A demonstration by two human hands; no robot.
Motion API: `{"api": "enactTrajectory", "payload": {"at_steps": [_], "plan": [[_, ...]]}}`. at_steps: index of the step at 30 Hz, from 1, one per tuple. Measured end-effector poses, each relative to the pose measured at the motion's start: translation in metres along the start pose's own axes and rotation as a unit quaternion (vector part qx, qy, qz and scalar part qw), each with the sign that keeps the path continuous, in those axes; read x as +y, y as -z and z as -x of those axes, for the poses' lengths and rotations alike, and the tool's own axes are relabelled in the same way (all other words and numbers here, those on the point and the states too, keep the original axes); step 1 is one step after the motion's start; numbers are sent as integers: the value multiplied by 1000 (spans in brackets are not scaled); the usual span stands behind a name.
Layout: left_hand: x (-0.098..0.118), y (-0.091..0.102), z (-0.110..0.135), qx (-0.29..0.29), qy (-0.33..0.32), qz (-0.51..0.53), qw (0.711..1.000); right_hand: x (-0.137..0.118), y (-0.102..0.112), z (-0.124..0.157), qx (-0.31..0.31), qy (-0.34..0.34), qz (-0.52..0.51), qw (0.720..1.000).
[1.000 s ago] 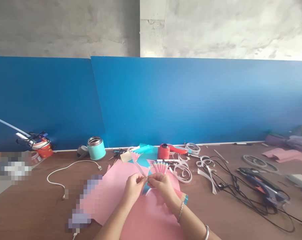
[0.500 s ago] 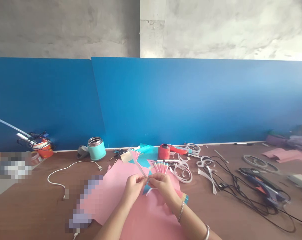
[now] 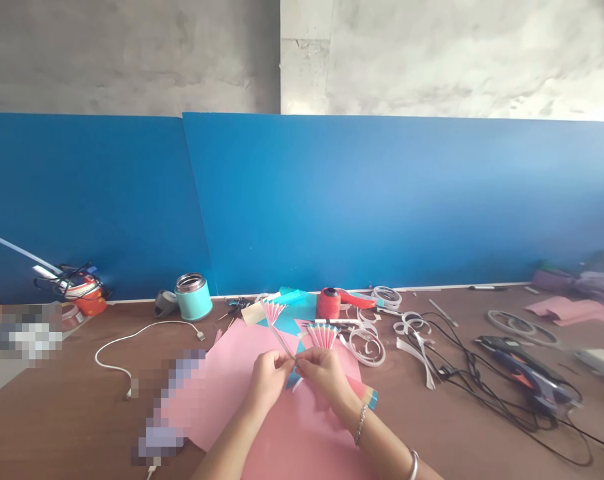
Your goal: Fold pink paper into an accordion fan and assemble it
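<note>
My left hand (image 3: 271, 377) and my right hand (image 3: 326, 375) meet fingertip to fingertip above pink paper sheets (image 3: 227, 383). Both are closed in a pinch on the lower end of a thin whitish strip (image 3: 285, 343), which slants up and to the left. At its upper end shows a pleated pink-and-white paper piece (image 3: 273, 312); whether the two are joined, I cannot tell. Just beyond my right hand lies a pleated pink paper fan (image 3: 323, 335) with a coloured edge. Partly under my right wrist is a pink paper piece with a yellow and blue edge (image 3: 370, 398).
Behind the papers stand a red spool (image 3: 328, 305) and a turquoise jar (image 3: 193, 298). To the right lie coils of white strip (image 3: 367, 348), tangled black cables (image 3: 475, 363) and a dark tool (image 3: 529, 373). A white USB cable (image 3: 132, 332) curves on the left.
Both hands stay pinched together in almost the same place. The strip's upper end and the pleated piece there show slightly more clearly.
</note>
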State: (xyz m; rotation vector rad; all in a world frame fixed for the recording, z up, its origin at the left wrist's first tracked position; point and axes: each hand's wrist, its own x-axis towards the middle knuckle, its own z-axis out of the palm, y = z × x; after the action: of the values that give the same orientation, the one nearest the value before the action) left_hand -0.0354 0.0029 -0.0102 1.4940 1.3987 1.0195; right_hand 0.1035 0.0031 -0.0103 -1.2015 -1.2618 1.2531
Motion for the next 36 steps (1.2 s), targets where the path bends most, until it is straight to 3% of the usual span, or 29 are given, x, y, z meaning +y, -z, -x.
{"api": "enactTrajectory", "payload": {"at_steps": [13, 23, 36], "plan": [[-3, -10, 4, 16, 10, -17, 1000, -4, -5, 7, 5, 43, 150, 988], [0, -4, 2, -30, 8, 77, 997, 5, 0, -2, -13, -9, -32, 999], [-5, -5, -1, -23, 13, 85, 996, -2, -1, 2, -7, 0, 16, 1000]]}}
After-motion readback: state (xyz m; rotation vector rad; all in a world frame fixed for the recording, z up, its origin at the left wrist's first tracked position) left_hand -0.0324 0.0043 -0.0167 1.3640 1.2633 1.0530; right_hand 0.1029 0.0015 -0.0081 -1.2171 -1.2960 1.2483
